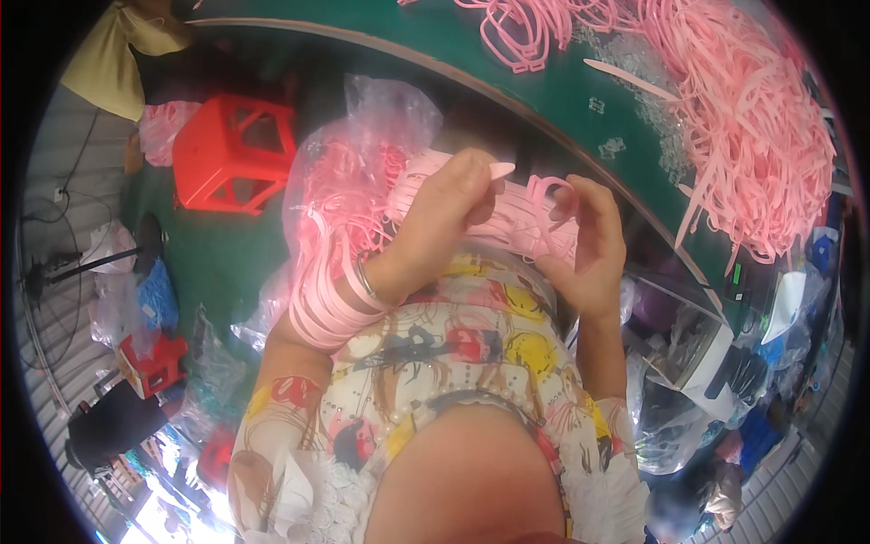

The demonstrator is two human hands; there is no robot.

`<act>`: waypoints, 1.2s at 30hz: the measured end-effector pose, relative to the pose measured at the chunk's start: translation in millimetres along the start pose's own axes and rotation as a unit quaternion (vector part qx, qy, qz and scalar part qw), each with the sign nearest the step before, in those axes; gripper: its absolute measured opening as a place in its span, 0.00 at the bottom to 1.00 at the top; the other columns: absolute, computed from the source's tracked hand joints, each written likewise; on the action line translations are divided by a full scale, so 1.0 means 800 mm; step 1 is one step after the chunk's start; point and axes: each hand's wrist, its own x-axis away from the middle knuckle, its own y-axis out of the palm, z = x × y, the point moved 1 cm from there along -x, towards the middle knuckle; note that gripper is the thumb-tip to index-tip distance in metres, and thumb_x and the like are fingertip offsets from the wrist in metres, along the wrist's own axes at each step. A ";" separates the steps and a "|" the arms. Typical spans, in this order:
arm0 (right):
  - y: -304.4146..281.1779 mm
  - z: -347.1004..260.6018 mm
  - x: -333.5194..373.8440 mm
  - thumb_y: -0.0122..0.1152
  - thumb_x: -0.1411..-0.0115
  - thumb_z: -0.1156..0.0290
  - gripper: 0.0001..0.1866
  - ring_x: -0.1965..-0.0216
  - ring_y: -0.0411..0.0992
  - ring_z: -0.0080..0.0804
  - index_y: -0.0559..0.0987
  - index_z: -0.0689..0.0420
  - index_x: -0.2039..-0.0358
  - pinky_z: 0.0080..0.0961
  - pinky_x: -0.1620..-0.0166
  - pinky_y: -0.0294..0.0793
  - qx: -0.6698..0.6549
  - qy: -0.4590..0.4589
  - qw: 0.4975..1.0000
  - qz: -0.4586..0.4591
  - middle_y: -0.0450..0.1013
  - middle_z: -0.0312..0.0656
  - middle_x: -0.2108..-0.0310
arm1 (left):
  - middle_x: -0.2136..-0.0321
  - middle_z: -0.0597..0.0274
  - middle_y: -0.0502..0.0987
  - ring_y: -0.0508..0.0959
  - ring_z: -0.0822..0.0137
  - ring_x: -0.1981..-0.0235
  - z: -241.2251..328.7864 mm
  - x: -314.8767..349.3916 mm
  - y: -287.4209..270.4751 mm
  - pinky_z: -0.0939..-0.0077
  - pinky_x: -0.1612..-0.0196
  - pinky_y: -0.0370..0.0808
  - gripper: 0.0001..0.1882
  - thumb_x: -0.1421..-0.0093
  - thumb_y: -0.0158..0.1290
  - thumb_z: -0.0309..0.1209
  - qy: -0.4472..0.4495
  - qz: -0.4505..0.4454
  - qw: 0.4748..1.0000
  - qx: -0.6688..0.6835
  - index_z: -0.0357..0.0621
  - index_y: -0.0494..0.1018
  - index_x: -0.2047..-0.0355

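Observation:
Before my chest, my left hand [449, 195] is closed on a pink strap [503, 170], whose pale pointed tip sticks out past the thumb. To the right of it, my right hand [591, 238] curls its fingers and thumb around the looped end of a pink strap [544, 188]. Whether both ends belong to one strap I cannot tell. A bundle of pink straps [512, 222] lies under and between the hands. Several pink strap loops [317, 308] hang around my left forearm, below a metal bracelet [364, 279].
A clear bag of pink straps [313, 172] stands left of my hands. On the green table [557, 100], a big heap of pink straps [752, 136] lies beside small clear plastic pieces [612, 147]. A red stool [204, 154] stands on the floor at left; a plastic-lined box [693, 363] sits at right.

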 end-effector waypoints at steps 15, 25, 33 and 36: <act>0.010 0.018 -0.001 0.72 0.63 0.72 0.39 0.58 0.67 0.31 0.69 0.60 0.46 0.26 0.53 0.68 -0.011 0.012 0.999 -0.037 0.67 0.44 0.56 | 0.70 0.69 0.67 0.66 0.74 0.68 0.008 0.007 0.013 0.78 0.61 0.66 0.16 0.32 0.42 0.42 -0.031 -0.035 0.996 -0.075 0.42 0.70 0.61; 0.013 -0.026 -0.017 0.71 0.60 0.66 0.36 0.60 0.69 0.44 0.69 0.62 0.48 0.33 0.60 0.70 0.348 -0.092 0.932 -0.048 0.69 0.50 0.57 | 0.72 0.53 0.72 0.73 0.54 0.72 0.008 -0.010 0.007 0.64 0.67 0.69 0.11 0.41 0.50 0.34 0.207 0.009 0.835 -0.510 0.39 0.76 0.65; 0.030 -0.041 -0.025 0.64 0.55 0.72 0.26 0.71 0.70 0.39 0.72 0.59 0.53 0.31 0.69 0.68 0.338 -0.005 0.937 -0.090 0.68 0.44 0.71 | 0.62 0.52 0.72 0.76 0.56 0.69 0.005 -0.005 -0.002 0.65 0.64 0.72 0.14 0.38 0.45 0.34 0.165 0.001 0.875 -0.454 0.38 0.75 0.62; 0.006 -0.041 -0.023 0.65 0.56 0.74 0.23 0.74 0.68 0.36 0.74 0.59 0.56 0.28 0.70 0.67 0.256 0.029 0.959 -0.115 0.68 0.42 0.74 | 0.59 0.54 0.72 0.77 0.64 0.69 0.011 -0.002 -0.021 0.68 0.63 0.73 0.16 0.36 0.43 0.35 0.100 -0.027 0.946 -0.308 0.36 0.75 0.60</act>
